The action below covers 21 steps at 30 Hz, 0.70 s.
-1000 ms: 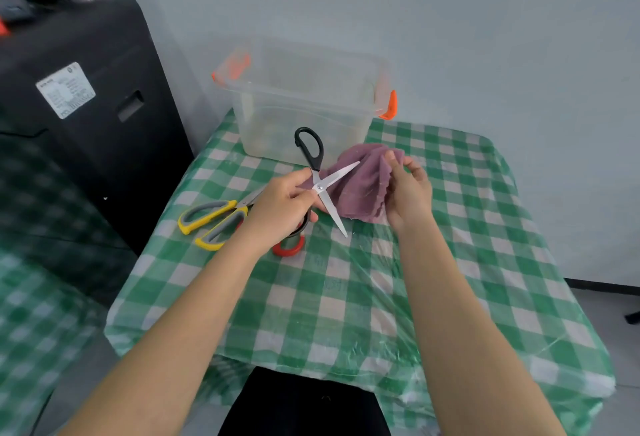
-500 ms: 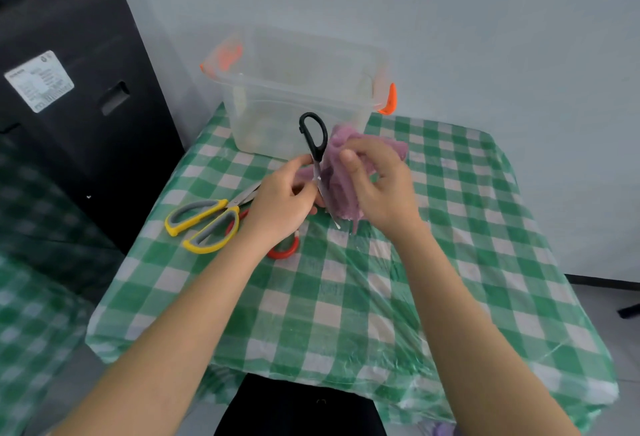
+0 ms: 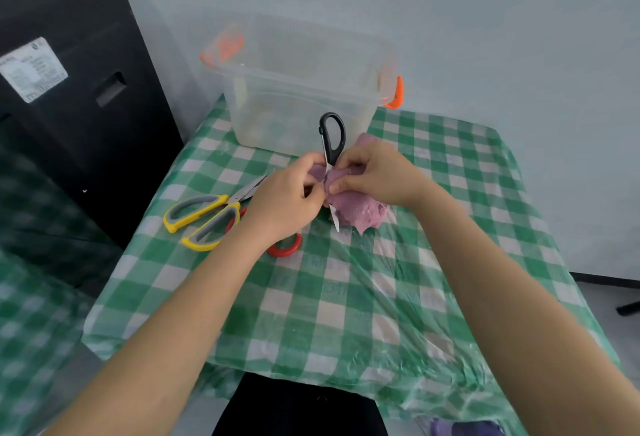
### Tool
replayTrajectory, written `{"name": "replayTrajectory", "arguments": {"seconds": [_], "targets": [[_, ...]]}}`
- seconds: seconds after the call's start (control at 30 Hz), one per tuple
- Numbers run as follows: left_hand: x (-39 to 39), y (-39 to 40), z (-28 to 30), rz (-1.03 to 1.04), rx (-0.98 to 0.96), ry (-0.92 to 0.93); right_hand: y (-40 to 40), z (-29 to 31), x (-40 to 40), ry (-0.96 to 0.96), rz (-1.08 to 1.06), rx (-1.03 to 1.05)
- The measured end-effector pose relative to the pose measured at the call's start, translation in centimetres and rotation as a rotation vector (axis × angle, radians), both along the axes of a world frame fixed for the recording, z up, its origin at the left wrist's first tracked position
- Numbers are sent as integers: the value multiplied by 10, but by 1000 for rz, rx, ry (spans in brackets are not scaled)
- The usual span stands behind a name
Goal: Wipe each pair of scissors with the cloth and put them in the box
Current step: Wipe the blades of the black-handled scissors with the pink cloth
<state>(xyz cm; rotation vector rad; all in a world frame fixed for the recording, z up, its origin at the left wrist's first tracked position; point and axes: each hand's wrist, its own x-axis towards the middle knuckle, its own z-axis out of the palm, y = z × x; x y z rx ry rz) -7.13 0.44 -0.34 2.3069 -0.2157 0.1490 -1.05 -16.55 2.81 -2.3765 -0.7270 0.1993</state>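
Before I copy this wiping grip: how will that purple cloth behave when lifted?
Likely floppy: the purple cloth bunches around the black-handled scissors under the right hand. Probably light, since fingertips pinch it. Its folds suggest it drapes and won't slide easily.

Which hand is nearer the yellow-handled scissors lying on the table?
Left. The left hand is just right of the yellow-handled scissors, over their blade tips; the right hand is farther right, gripping the purple cloth.

White label [image 3: 33, 70] on the side of the black cabinet [image 3: 86, 89], upper left: carries several rows of small dark print and a round mark near its top edge, all too blurred to read. No other text, brand, number or sign legible anywhere.
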Motion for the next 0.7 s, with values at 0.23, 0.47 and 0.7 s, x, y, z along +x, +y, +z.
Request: {"name": "replayTrajectory", "arguments": {"seconds": [0.23, 0.47, 0.7], "targets": [[1, 0, 1, -71, 58, 10, -11, 0, 5, 192, -10, 136], [-3, 1, 9, -68, 23, 58, -15, -4, 9, 195, -57, 116], [-8, 9, 16, -57, -30, 61, -21, -10, 8, 173, -183, 260]]}}
